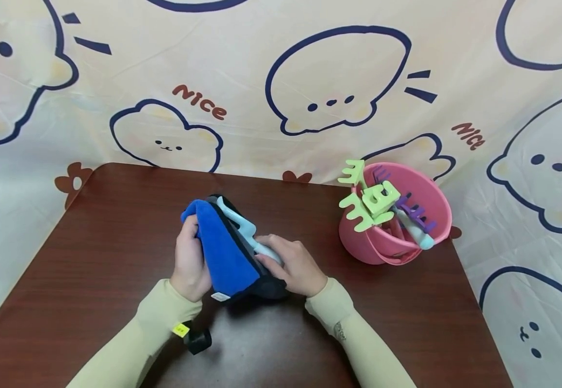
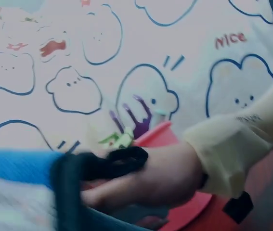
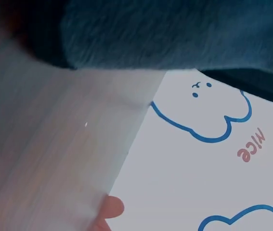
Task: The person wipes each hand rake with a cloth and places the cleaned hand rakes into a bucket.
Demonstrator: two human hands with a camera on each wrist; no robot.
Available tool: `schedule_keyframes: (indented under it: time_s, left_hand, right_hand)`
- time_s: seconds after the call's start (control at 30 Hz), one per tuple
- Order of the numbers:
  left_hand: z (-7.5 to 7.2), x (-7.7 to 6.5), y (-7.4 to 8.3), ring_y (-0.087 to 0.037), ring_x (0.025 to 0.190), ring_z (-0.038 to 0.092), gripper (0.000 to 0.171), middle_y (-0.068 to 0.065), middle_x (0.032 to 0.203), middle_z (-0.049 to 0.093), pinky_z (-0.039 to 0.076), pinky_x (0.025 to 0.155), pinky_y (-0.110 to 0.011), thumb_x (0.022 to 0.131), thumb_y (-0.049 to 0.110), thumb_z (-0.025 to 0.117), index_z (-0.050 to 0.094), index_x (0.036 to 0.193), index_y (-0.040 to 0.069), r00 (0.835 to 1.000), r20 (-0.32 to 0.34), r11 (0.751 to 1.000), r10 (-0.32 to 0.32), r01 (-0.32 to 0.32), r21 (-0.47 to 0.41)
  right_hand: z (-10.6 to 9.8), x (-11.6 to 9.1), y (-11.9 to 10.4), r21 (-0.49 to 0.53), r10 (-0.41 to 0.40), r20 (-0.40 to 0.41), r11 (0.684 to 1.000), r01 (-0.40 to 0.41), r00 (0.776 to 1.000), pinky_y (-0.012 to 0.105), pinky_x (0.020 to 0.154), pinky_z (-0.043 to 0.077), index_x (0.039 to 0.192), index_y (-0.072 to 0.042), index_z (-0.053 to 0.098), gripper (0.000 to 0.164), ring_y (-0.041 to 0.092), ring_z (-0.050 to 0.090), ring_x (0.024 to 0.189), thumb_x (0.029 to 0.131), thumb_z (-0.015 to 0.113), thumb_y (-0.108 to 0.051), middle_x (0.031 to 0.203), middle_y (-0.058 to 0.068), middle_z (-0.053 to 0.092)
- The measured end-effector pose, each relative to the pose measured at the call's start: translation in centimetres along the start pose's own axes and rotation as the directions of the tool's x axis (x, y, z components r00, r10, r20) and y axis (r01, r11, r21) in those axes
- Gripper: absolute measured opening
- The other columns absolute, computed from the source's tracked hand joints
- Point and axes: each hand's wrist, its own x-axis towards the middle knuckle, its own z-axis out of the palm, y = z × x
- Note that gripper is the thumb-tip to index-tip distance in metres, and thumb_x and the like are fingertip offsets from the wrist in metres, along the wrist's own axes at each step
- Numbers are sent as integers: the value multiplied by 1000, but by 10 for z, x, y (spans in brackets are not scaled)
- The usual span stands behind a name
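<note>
My left hand [image 1: 191,261] grips the left side of a blue cloth pouch-like piece [image 1: 227,256] with black edging and a small white label at its lower end. The thumb and fingers of my right hand [image 1: 293,264] curl round the handle of a light-blue toy tool [image 1: 247,229] with a bent neck. The tool lies along the black-edged side of the cloth piece, its far end near the upper edge. Whether that end is inside cannot be told. In the left wrist view the blue cloth [image 2: 20,166] is blurred; dark cloth [image 3: 175,38] fills the right wrist view's top.
To the right on the brown table [image 1: 130,215] stands a pink bucket [image 1: 365,248]. Green rake-like toys [image 1: 358,213], a purple rake [image 1: 414,210] and a light-blue handle [image 1: 414,229] stick out over its rim. A cartoon-printed cloth [image 1: 242,64] hangs behind the table.
</note>
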Motion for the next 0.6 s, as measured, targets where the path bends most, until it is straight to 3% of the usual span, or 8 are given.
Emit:
schedule_keyframes:
  time_s: [0.17, 0.3, 0.4, 0.47, 0.6]
  left_hand:
    - [-3, 4, 3, -6, 67, 53, 37, 10, 69, 52, 43, 66, -21, 114, 36, 37, 50, 80, 25, 993, -100, 995, -56, 64, 74]
    - [-5, 7, -1, -6, 63, 52, 37, 10, 67, 50, 43, 63, -20, 113, 38, 40, 49, 80, 25, 988, -148, 996, -47, 58, 69]
    - [-6, 11, -5, -7, 58, 49, 39, 8, 64, 47, 41, 58, -20, 112, 37, 43, 48, 77, 23, 981, -191, 997, 23, -9, 75]
    - [-8, 14, -5, -7, 60, 50, 39, 7, 65, 47, 42, 59, -20, 111, 41, 46, 49, 77, 22, 967, -237, 989, 97, -67, 132]
    - [-11, 19, 0, -9, 84, 59, 31, 8, 86, 61, 51, 77, -25, 107, 51, 48, 57, 97, 23, 929, -305, 960, 212, -138, 245]
  right_hand:
    - [-4, 0, 4, -19, -5, -8, 1000, 5, 1000, 26, 86, 60, 126, -5, 64, 30, 15, 72, 89, 98, 71, -12, 111, 8, 74]
    - [-6, 0, 6, -24, 7, -11, 1000, -8, 1000, 30, 90, 60, 127, -5, 66, 32, 17, 75, 95, 97, 73, -12, 116, 9, 75]
    - [-6, 0, 8, -43, -4, -26, 999, 3, 1000, 30, 90, 60, 127, -5, 66, 33, 17, 75, 95, 96, 74, -11, 116, 9, 75]
    - [-5, 0, 9, -77, -35, -56, 997, 31, 998, 25, 83, 60, 127, -5, 67, 34, 16, 75, 89, 95, 75, -9, 112, 8, 76]
    - [-3, 0, 11, -165, -107, -128, 983, 85, 986, 15, 61, 52, 127, -5, 67, 38, 11, 68, 70, 90, 75, -3, 98, 5, 73]
